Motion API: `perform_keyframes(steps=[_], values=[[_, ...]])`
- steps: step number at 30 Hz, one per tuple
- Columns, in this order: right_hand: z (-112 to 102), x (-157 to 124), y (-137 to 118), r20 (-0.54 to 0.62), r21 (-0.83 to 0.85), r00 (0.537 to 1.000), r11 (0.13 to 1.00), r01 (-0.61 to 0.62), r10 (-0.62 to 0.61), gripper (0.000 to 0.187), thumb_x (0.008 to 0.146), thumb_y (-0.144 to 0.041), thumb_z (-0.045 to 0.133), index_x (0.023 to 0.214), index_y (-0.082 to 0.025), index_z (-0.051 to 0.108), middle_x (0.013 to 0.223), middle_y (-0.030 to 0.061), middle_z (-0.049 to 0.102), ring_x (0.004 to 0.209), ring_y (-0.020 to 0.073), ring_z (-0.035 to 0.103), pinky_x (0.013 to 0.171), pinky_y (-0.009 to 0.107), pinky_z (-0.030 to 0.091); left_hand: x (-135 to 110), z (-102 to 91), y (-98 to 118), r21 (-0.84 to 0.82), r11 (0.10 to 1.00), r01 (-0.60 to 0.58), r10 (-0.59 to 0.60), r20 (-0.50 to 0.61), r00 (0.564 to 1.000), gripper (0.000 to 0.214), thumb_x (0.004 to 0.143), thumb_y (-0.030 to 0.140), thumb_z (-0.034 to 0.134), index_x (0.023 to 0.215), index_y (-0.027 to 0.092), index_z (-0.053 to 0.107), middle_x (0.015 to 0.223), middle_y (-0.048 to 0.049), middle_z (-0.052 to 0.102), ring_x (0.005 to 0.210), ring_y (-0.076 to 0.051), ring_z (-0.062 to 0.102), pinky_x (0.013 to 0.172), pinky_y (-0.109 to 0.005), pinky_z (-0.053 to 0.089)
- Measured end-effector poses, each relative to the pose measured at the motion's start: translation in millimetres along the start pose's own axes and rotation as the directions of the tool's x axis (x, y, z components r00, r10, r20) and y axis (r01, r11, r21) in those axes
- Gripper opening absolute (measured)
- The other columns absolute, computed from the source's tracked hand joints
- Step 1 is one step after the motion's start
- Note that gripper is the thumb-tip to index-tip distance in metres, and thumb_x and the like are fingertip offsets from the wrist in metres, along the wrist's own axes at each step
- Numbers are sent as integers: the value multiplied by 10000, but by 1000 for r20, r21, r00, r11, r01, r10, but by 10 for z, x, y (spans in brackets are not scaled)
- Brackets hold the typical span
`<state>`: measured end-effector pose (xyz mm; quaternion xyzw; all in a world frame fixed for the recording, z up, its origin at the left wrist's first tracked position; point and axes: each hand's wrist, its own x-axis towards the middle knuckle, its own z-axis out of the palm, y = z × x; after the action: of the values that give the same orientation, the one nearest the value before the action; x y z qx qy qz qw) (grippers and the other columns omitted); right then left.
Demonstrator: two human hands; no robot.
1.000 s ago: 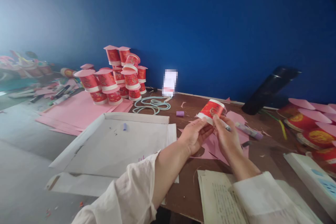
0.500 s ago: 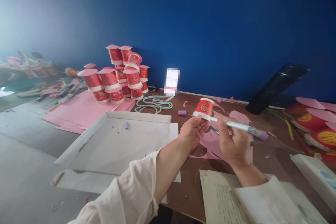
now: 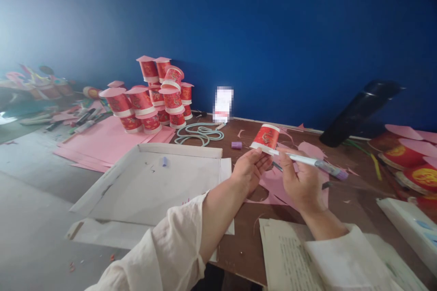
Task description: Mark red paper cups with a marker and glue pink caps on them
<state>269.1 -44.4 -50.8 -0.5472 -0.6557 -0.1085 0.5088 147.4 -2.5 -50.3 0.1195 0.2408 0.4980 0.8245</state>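
Head view: the left hand (image 3: 251,172) is pinching a tapered red paper cup (image 3: 266,137) by its white rim; the right hand (image 3: 302,183) is clasping a slim white pen (image 3: 309,161), fingers curled.

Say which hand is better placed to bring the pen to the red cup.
Right, probably: the right hand holds the pen, tip near the red cup held by the left hand.

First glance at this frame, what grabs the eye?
The pile of red cups with pink paper tops, stacked at far left against the deep blue wall. At centre, the left hand holds one red cup, and the right hand holds a white pen, tip near its lower rim.
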Motion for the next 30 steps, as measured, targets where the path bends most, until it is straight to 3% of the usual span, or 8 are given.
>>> perform_keyframes(steps=[30], values=[[-4, -1, -39, -10, -81, 997, 994, 71, -72, 254, 976, -335, 498, 987, -193, 709, 933, 97, 759, 873, 224, 720, 768, 352, 559, -28, 30, 4, 10, 1000, -3, 3, -22, 1000, 152, 887, 91, 568, 798, 91, 691, 764, -89, 710, 719, -142, 680, 980, -345, 507]])
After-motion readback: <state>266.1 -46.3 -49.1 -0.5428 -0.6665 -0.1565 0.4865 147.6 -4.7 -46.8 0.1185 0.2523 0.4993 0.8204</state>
